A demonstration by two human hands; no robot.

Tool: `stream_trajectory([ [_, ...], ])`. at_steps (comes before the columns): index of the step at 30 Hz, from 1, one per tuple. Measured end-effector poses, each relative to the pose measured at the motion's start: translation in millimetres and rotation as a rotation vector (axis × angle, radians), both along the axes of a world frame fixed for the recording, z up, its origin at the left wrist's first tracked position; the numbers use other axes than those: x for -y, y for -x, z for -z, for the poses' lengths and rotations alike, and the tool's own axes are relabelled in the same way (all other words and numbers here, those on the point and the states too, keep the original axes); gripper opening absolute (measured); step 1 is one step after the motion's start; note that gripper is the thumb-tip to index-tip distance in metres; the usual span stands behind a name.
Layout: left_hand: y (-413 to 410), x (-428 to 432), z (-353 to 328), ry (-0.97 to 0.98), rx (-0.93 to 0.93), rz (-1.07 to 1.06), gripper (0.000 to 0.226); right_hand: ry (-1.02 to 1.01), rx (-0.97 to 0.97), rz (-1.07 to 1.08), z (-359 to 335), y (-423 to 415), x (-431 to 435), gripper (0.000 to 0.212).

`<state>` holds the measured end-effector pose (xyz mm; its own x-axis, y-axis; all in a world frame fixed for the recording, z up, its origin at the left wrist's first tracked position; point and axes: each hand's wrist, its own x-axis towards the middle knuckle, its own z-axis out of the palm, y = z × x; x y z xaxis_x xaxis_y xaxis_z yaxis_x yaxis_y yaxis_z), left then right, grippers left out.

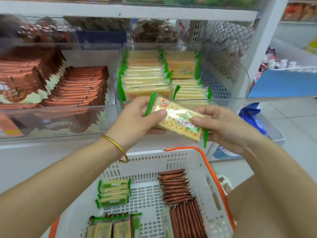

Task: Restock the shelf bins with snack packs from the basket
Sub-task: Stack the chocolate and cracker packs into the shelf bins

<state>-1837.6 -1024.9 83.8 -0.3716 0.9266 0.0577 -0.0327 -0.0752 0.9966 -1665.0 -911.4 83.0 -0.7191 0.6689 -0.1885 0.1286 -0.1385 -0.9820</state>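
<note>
Both hands pinch one green-edged cracker pack (178,120): left hand (137,119) at its left end, right hand (221,126) at its right. It hangs above the white basket's (149,160) far rim, just before the clear shelf bin (223,100) of matching packs.

Facing a white shelf post (262,48) leaning up to the right. Finding white mesh backing (226,45) just left of the post, pale floor tiles (295,124) low to its right, a blue panel (283,85) just beside it, farther shelving (300,23) beyond. Catching soft, even light.
</note>
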Motion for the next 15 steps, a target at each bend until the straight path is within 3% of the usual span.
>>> stream_trajectory([
  [2, 1.9, -13.8, -16.9, -0.095, -0.246, -0.206, 0.020, -0.086, -0.048, 0.103, -18.4, -4.8, -19.1, 0.024],
  [5, 14.0, -37.3, -37.0, -0.208, -0.784, -0.417, 0.013, -0.197, -0.057, 0.288, -38.7, -1.1, -57.5, 0.003],
  [6, 19.9, -46.7, -40.9, -0.182, -0.960, -0.414, 0.014, -0.261, -0.022, 0.353, -40.5, 4.6, -73.7, 0.006],
  [9, 35.5, -77.7, -41.6, 0.067, -1.407, -0.243, 0.049, -0.470, 0.130, 0.485, -35.6, 31.8, -120.4, 0.016],
  [11, 41.8, -92.3, -38.6, 0.254, -1.530, -0.134, 0.058, -0.564, 0.230, 0.479, -28.3, 51.7, -145.8, 0.020],
  [15, 46.9, -99.9, -32.9, 0.384, -1.424, -0.038, 0.054, -0.695, 0.295, 0.389, -17.7, 81.9, -174.5, 0.028],
])
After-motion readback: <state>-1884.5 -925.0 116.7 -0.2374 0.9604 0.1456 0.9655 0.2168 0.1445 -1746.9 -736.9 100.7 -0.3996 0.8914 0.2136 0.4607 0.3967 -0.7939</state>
